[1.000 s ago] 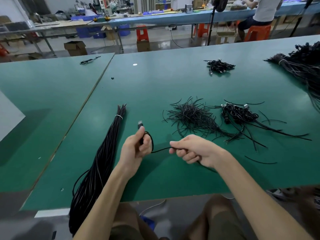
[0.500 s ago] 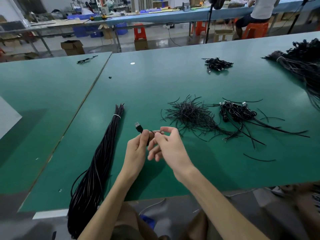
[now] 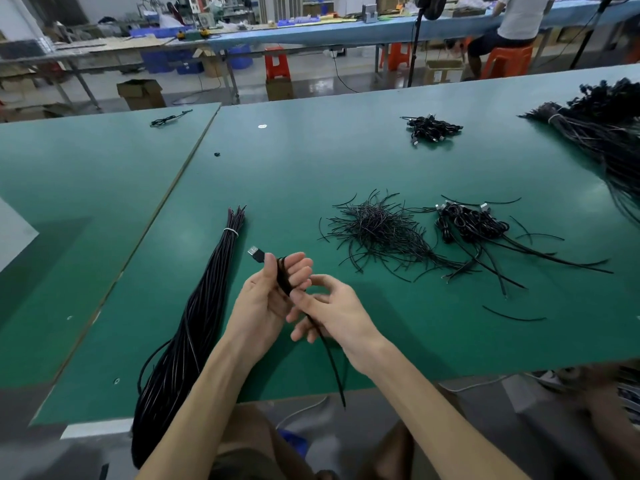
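The green workbench [image 3: 311,161] carries two tied bundles, the near cable bundle [image 3: 204,299] at 9 o'clock and the far bundle [image 3: 606,126] at 2. It also carries two heaps of coiled cables, the near heap [image 3: 471,225] and the far heap [image 3: 431,128], and one pile of ties [image 3: 377,230]. At 6 o'clock the left hand [image 3: 266,299] grips one coiled USB cable [image 3: 284,275], whose plug [image 3: 255,253] points to 11. The right hand [image 3: 332,313] pinches its tail.

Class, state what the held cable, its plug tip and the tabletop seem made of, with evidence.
Cable: likely plastic-sheathed, matte black, looped tightly. Plug tip: probably metal, silvery and shiny. Tabletop: perhaps laminate or mat, smooth green with soft sheen.
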A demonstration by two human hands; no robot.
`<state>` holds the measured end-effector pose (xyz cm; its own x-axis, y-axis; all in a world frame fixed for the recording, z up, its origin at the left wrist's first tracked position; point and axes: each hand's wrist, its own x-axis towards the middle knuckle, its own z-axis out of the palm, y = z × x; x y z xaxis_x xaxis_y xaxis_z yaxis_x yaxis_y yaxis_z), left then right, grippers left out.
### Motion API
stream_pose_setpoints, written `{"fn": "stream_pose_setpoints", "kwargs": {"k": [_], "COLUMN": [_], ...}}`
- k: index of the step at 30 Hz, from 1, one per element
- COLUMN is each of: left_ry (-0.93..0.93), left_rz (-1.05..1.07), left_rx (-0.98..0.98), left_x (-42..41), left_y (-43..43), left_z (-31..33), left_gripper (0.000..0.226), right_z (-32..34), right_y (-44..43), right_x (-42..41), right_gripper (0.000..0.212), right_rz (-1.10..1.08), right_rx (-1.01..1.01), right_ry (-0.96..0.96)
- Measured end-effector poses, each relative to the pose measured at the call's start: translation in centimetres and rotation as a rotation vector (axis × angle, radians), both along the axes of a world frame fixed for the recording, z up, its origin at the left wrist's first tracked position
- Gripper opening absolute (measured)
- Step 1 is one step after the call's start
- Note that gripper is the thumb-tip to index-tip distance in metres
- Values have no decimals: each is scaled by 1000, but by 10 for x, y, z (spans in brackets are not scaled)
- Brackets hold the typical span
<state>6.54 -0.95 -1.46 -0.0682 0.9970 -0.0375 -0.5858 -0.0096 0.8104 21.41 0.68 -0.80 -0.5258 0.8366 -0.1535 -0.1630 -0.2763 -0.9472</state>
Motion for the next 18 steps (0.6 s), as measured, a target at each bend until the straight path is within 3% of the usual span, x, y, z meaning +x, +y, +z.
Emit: {"fn": "stream_pose_setpoints", "kwargs": {"k": [6, 13, 18], "left_ry": [79, 119, 148], "left_rz": [-36, -61, -33], "left_rx": [-25, 12, 45], "left_x": [-5, 1, -4], "left_y": [1, 0, -1], "left_z": [-1, 3, -2], "left_gripper": [43, 47, 46], "right_z": [-3, -13, -14], "right_y": [1, -5, -4], "right_x": [-4, -2, 1], "right_gripper": [27, 16, 19], "right_rz": [-15, -206, -263], "right_rx": [48, 261, 399], "right_ry": [-15, -72, -114]}}
